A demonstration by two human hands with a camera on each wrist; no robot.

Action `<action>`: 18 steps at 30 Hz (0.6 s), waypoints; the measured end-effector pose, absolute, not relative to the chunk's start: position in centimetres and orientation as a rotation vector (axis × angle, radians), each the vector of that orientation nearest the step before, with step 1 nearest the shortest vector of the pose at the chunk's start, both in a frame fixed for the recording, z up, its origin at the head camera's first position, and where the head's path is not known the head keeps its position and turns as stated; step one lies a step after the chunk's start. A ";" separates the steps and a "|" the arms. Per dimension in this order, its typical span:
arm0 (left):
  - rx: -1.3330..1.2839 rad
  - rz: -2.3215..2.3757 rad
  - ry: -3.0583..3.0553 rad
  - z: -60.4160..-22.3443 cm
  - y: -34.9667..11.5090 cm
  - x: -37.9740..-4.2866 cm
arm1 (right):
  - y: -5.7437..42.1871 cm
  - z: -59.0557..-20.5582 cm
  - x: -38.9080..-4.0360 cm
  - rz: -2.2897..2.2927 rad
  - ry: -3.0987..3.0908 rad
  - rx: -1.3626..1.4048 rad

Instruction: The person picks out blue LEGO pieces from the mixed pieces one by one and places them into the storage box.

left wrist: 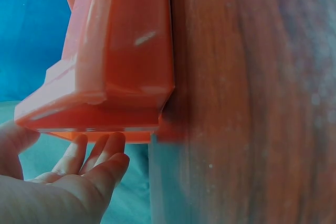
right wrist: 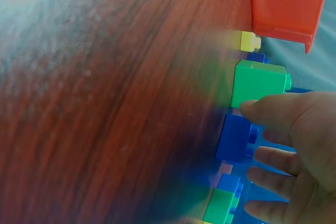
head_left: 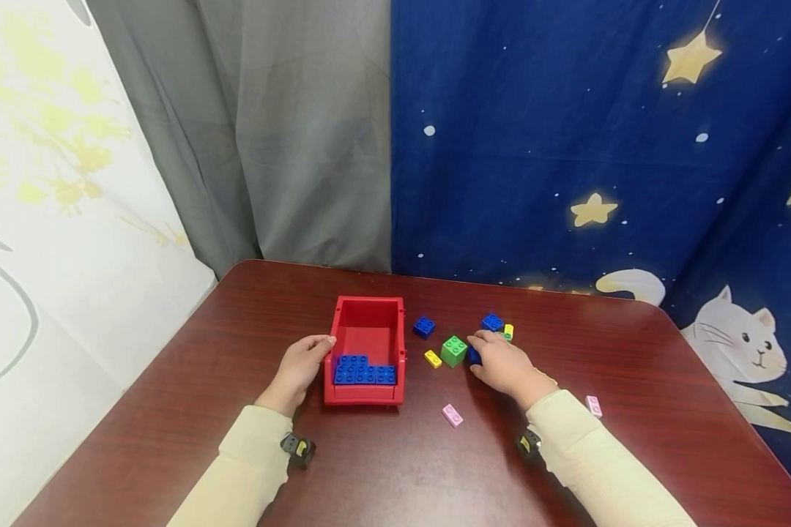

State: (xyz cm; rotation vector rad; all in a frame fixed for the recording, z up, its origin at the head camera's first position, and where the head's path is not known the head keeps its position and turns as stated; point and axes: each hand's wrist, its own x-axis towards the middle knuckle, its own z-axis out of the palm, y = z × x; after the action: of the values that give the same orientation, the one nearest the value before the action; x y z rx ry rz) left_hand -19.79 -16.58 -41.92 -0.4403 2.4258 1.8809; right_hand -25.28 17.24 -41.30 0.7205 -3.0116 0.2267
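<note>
A red bin [head_left: 364, 395] has several blue bricks [head_left: 365, 374] fitted together at its near end. My left hand [head_left: 299, 371] holds the bin's left wall, thumb at the rim and fingers along the outside. In the left wrist view those fingers [left wrist: 119, 142] bend up to the bin. My right hand [head_left: 506, 368] is spread around a blue brick [right wrist: 234, 138] on the table, partly hidden from the head camera. Its thumb lies between that brick and a green block [head_left: 454, 351]; the other fingers are loosely extended past the brick.
Left of the right hand lie a yellow brick [head_left: 433, 359] and a blue brick [head_left: 425, 327]. Beyond it are another blue brick [head_left: 492, 322] and a yellow piece [head_left: 509, 330] beside green. Pink bricks lie nearer [head_left: 452, 416] and to the right. Curtains hang behind the table [head_left: 395, 483].
</note>
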 end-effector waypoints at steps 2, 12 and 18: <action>-0.441 1.880 2.425 -41.9 -16.6 -19.8 | 17.2 -41.4 -25.3 0.217 -3.013 0.727; -0.449 1.880 2.430 -41.8 -16.4 -19.7 | 17.2 -41.8 -25.6 0.179 -3.015 0.749; -0.452 1.881 2.425 -41.9 -16.5 -19.7 | 17.2 -41.9 -25.6 0.155 -2.994 0.772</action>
State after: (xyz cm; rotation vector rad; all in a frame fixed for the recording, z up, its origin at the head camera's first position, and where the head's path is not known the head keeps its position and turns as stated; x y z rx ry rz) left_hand -19.69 -16.48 -41.88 -0.4520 2.4253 1.8809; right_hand -25.60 17.19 -41.88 0.7723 -2.9945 0.1553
